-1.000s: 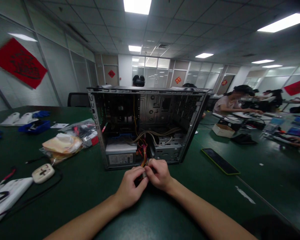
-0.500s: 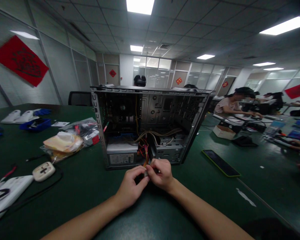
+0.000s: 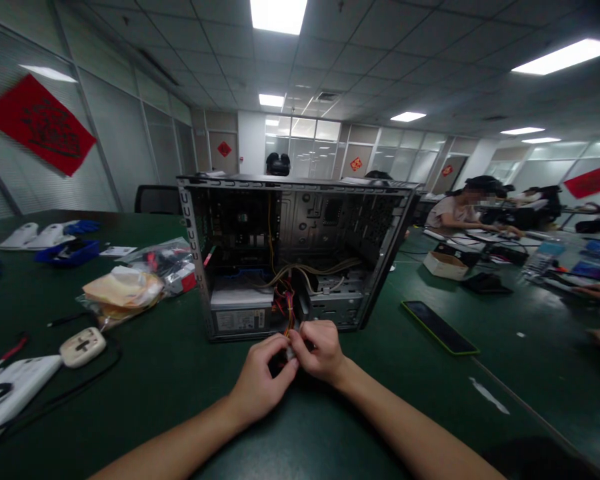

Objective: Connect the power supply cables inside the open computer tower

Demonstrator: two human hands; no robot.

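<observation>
An open computer case (image 3: 300,179) stands on the green table (image 3: 260,447) with its open side facing me. A bundle of yellow, red and orange power cables (image 3: 290,308) comes out of it, beside the power supply (image 3: 240,320) at the lower left. My left hand (image 3: 263,377) and my right hand (image 3: 323,350) meet at the bundle's end, just in front of the case. Fingers of both are pinched on a small pale connector (image 3: 289,352), which they mostly cover. Pale cables (image 3: 307,267) run across the case's interior.
Left of the case lie plastic bags (image 3: 125,290), a blue tray (image 3: 67,252) and a white power strip (image 3: 83,347). A phone (image 3: 439,327) with a green edge lies to the right, near an open box (image 3: 445,265). Another person (image 3: 450,213) sits farther back.
The view has shifted slightly. Both hands stay at the connector with only small finger movements, and the cable bundle has moved little.
</observation>
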